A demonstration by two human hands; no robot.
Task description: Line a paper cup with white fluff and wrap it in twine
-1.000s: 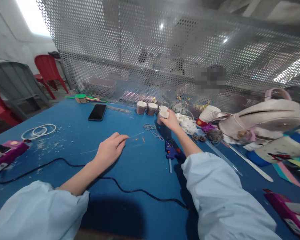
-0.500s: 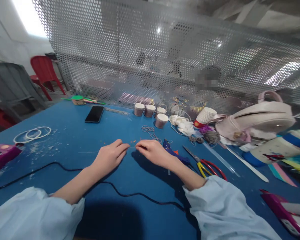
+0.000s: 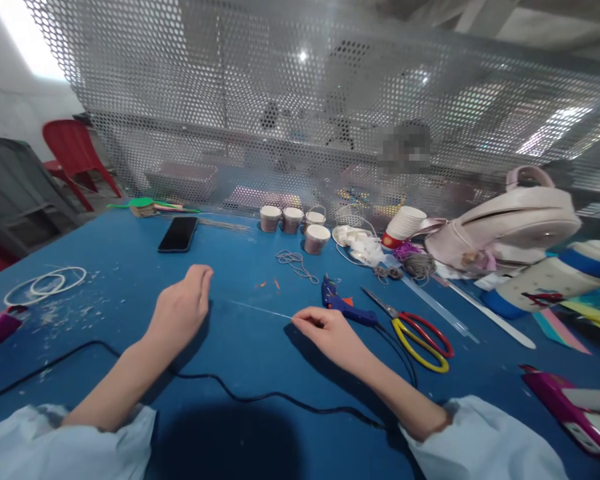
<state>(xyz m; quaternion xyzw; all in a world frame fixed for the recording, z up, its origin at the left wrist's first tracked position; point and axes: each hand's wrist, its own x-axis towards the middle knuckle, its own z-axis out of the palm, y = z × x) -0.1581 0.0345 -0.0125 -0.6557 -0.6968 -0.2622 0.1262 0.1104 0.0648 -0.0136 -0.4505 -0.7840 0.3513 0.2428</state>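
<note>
A thin pale strand (image 3: 263, 309), like thread or fine wire, stretches left from the pinched thumb and fingertips of my right hand (image 3: 333, 333). The strand fades from sight short of my left hand (image 3: 180, 305). That hand is raised a little over the table, its fingers pressed together; whatever lies between them, if anything, is hidden. Small orange bits (image 3: 277, 284) rest on the blue tabletop (image 3: 240, 360) beyond the strand. Just right of my right hand lie a blue glue gun (image 3: 347, 305) and scissors (image 3: 405, 327) with red and yellow handles.
Small white-topped tubs (image 3: 317, 239), grey cord (image 3: 297, 264) and a phone (image 3: 179, 235) lie further back. A black cable (image 3: 250, 398) crosses in front. A bag (image 3: 505, 223), paper cups (image 3: 405, 225) and a bottle (image 3: 535, 287) stand right. Perforated metal (image 3: 180, 133) borders the back.
My hands have drawn apart: the left moved left and up, the right moved right and nearer. More of the strand shows between them. The whole view has shifted slightly.
</note>
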